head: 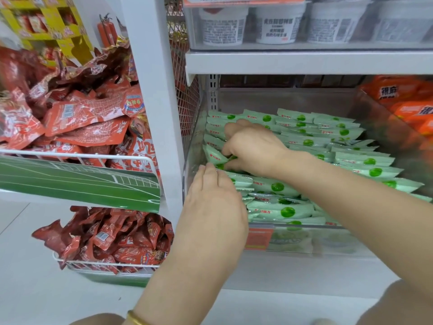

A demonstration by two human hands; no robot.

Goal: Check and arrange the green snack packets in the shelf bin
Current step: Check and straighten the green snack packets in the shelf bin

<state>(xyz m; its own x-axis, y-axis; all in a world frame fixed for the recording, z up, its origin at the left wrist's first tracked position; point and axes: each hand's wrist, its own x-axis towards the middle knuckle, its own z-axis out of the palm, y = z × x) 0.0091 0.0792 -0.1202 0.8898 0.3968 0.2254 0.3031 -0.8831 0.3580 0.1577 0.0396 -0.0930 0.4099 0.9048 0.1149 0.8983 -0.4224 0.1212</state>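
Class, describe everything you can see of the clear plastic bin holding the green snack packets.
The clear plastic shelf bin is a rectangular, glossy, see-through tray on a white shelf. Its front wall carries an orange label. Overlapping rows of pale green snack packets lie in it. The right hand reaches inside, pinching one green packet near the left wall; the left hand lies flat over the front left corner.

Left: white wire basket heaped with red snack packets, green football-pitch panel across its front. Below, second wire basket with more red packets. White upright post beside them. Upper shelf: row of white cups. Far right: orange packets. Background top left: red fire extinguishers, yellow display.
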